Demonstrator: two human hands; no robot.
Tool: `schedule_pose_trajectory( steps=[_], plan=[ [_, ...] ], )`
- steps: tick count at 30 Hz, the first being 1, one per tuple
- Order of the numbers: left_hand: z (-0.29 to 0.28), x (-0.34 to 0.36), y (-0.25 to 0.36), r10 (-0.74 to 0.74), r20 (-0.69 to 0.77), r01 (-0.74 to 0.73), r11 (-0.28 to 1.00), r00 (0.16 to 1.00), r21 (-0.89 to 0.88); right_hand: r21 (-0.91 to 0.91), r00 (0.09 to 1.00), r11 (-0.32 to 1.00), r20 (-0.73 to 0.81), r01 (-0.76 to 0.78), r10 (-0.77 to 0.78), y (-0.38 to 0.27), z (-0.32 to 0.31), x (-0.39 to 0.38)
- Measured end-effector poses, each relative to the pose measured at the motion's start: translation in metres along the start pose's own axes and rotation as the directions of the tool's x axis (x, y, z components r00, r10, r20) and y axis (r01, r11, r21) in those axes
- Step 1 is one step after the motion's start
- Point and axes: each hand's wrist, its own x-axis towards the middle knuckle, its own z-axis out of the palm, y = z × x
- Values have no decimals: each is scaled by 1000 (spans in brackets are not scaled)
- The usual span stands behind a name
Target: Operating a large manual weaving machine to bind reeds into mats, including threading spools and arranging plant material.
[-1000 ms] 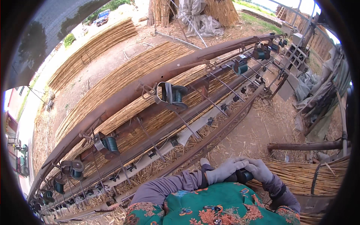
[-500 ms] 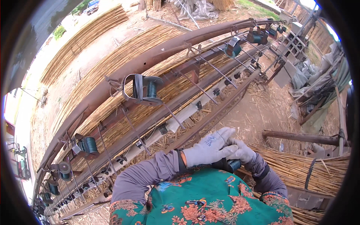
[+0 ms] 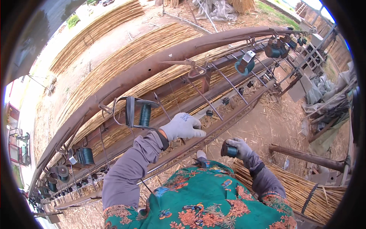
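My right hand [image 3: 241,148], in a pale grey work glove, grips a small spool of dark green wire [image 3: 231,151] in front of me. My left hand [image 3: 180,127], gloved the same way, is over the near side of a long rusty metal frame [image 3: 129,78]. Its fingers are curled, and what they close on is hidden. A metal rod [image 3: 161,105] runs in under this hand, and a thin line comes down to it. Left of that hand, a larger spool of green wire [image 3: 145,115] hangs in a strap-like metal holder [image 3: 130,111].
Long reeds [image 3: 126,59] lie along the far side of the frame. More green spools [image 3: 86,155] hang along it. At right are a wooden pole [image 3: 305,155], a reed bundle [image 3: 282,183] and grey plastic sheeting [image 3: 328,91]. Straw litters the ground.
My hands were together around the spool near my body. The left has let go and moved left to the frame; the right keeps the spool, lower and apart.
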Motion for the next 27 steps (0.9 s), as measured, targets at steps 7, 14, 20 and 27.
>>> schedule_pose_trajectory(
  steps=[7,14,20,27],
  plan=[
    [-42,8,10,-470,-457,-616,-271,755,-740,601,718,794,513,90,-470,-61,167,166],
    [-42,-28,-54,-666,-512,-548,181,543,-817,771,556,596,605,-227,-571,-137,228,178],
    [-32,-37,-92,-712,-342,-229,254,613,-940,693,514,589,714,-416,-476,-79,186,152],
    [-62,14,-124,-638,-427,-410,185,641,-893,326,701,939,645,108,-304,-72,106,145]
  ],
)
